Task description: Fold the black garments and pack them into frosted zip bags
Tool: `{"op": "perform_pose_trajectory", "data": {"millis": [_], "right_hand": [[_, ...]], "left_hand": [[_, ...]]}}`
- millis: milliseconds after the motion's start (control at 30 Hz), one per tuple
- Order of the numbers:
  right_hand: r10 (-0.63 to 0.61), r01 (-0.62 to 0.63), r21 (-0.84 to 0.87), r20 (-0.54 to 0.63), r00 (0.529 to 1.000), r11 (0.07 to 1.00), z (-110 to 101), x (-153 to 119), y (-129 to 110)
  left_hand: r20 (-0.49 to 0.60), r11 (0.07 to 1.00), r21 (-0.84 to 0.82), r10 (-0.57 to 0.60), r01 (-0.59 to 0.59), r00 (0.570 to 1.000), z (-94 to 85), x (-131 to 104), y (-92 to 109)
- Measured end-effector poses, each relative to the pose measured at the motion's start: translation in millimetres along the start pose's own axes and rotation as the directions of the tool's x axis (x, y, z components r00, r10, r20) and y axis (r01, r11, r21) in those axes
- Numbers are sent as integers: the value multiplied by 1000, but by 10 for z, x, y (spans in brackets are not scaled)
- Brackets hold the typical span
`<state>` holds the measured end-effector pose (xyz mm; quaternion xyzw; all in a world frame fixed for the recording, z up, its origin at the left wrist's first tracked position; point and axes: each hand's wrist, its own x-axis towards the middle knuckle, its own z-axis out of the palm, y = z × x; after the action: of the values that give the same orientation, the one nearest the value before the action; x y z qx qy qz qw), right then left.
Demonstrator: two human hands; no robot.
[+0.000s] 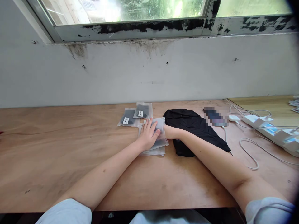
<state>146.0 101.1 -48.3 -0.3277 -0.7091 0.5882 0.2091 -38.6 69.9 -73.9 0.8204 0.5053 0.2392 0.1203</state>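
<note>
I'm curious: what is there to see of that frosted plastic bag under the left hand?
The frosted, translucent plastic bag is roughly rectangular and lies fairly flat, slightly askew, on similar bags on the brown wooden table. The left hand rests on it, palm down, fingers spread. The mostly hidden right hand reaches in or under its right side; I cannot tell which. Black, wrinkled cloth lies to its right.

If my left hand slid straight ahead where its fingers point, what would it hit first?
Most likely the far labelled zip pouch, just ahead of your left hand, which is on another translucent pouch. Finger height is unclear, so they might pass over it.
</note>
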Motion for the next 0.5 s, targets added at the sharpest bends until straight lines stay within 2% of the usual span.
{"op": "perform_pose_trajectory", "data": {"millis": [67, 133, 200, 233, 300, 367, 400, 500], "right_hand": [[49, -49, -5, 130, 990, 999, -75, -45, 26], [89, -94, 5, 269, 959, 996, -215, -84, 62], [143, -158, 26, 302, 943, 987, -377, -96, 107], [168, -176, 11, 258, 951, 984, -451, -90, 134], [189, -188, -36, 57, 980, 982, -563, -63, 198], [157, -172, -74, -174, 972, 982, -617, -31, 269], [130, -157, -92, -247, 960, 983, -625, -18, 303], [37, -99, -190, -302, 952, 977, -595, -3, 383]], "left_hand": [[-2, 1000, -5, 9, -9, 1000, -4, 12, -4], [31, 1000, 5, 16, -16, 999, -2, 26, -4], [90, 999, 34, -4, 1, 996, 3, 38, 7], [119, 998, 54, -20, 14, 993, 4, 42, 18], [161, 995, 97, -39, 23, 986, -5, 50, 46], [203, 990, 140, -45, 16, 978, -32, 61, 77], [227, 987, 159, -47, 11, 973, -52, 68, 91], [281, 979, 205, -65, 6, 958, -132, 91, 124]]}}
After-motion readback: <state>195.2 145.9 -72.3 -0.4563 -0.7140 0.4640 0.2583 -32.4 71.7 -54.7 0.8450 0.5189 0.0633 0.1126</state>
